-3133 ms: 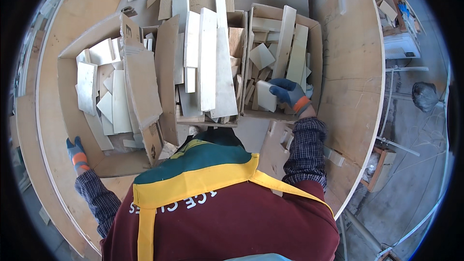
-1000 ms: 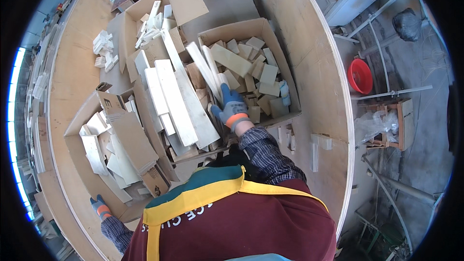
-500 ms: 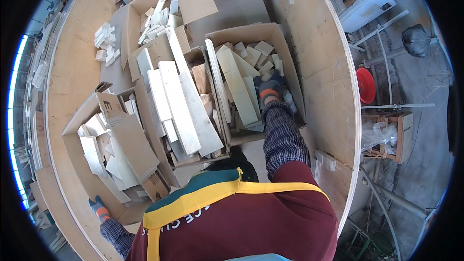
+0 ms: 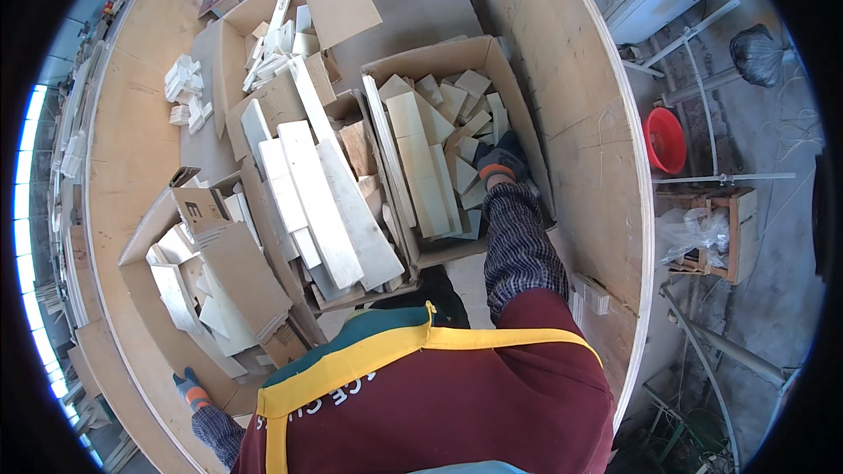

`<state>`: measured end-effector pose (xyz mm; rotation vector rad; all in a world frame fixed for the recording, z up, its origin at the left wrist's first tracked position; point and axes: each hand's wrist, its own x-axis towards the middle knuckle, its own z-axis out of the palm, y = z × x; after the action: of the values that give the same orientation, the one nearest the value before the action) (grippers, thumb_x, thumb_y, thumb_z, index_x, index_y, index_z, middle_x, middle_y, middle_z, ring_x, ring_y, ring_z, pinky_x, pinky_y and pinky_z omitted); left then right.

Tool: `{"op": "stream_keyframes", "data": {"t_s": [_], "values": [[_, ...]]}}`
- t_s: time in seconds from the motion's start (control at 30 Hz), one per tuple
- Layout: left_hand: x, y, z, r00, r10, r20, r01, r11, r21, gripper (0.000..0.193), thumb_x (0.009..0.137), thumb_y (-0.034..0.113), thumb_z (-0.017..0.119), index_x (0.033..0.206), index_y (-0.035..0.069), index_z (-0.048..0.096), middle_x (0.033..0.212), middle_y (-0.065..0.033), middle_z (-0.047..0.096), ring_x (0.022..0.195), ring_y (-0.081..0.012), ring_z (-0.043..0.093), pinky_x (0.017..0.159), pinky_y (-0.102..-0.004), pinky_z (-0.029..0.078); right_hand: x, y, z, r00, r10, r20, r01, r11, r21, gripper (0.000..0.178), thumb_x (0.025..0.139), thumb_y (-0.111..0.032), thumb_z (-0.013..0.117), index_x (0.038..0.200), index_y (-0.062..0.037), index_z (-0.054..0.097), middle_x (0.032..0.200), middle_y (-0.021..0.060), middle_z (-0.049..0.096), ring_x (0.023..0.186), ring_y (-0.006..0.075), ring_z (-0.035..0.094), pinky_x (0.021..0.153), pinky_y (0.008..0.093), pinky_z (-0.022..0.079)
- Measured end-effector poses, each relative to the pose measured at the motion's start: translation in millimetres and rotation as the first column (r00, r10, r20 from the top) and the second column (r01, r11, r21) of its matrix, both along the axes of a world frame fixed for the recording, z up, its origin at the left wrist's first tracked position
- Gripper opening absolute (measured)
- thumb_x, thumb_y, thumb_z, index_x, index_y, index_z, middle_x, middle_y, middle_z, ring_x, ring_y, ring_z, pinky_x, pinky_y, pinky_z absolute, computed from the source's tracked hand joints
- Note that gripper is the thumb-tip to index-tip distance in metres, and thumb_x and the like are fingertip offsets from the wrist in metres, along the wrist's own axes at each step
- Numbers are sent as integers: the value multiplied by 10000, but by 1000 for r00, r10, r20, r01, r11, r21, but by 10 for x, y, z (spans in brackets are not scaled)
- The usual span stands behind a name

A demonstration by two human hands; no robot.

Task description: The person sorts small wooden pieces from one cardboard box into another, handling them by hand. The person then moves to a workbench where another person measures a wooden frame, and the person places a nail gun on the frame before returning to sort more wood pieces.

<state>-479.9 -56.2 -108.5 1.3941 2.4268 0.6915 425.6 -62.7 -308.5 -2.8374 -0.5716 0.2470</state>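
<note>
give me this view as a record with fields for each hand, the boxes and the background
right hand: gloved, inside right cardboard box among wood blocks; fingers mostly hidden, grip unclear
left hand: gloved, at near-left edge of left cardboard box; grip unclear
middle cardboard box: long wooden boards sticking out
background right: red basin, wooden crate with clear plastic

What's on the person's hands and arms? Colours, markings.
Left hand and right hand: blue-and-grey gloves with orange bands at the wrist. Forearms: dark checked sleeves with pale lines. Right upper arm: maroon sleeve.
</note>
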Motion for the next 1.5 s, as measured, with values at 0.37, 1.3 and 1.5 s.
{"op": "stream_keyframes", "data": {"t_s": [0.37, 1.3, 1.5], "values": [[-33, 64, 3, 1000, 19, -21, -19, 1000, -16, 391, 886, 110, 641, 1238, -34, 549, 1105, -143, 656, 937, -250, 623, 830, -358, 506, -841, -35, 618, 860, 364, -359, -431, 893, -127, 721, 913, -503, 426, 1508, -139, 242, 1163, 208, 645, 1041, 401, 612, 926, 478, 463], [124, -5, 26, 964, -36, -264, 28, 999, -36, 457, 898, 234, 637, 1238, -56, 539, 1125, -202, 651, 991, -315, 627, 877, -381, 494, 185, -469, 218, 835, 277, -476, -498, 749, -437, 436, 890, -326, 513, 1278, -136, 577, 1371, 148, 519, 1253, 368, 496, 1024, 470, 423], [268, -55, 58, 949, -68, -308, 40, 995, -97, 490, 932, 300, 580, 1272, -46, 512, 1179, -258, 618, 1075, -396, 597, 909, -424, 473, 213, -317, 157, 773, 442, -455, -634, 507, -584, 423, 881, -299, 528, 1259, -122, 591, 1339, 150, 549, 1222, 363, 526, 1011, 456, 436]]}}
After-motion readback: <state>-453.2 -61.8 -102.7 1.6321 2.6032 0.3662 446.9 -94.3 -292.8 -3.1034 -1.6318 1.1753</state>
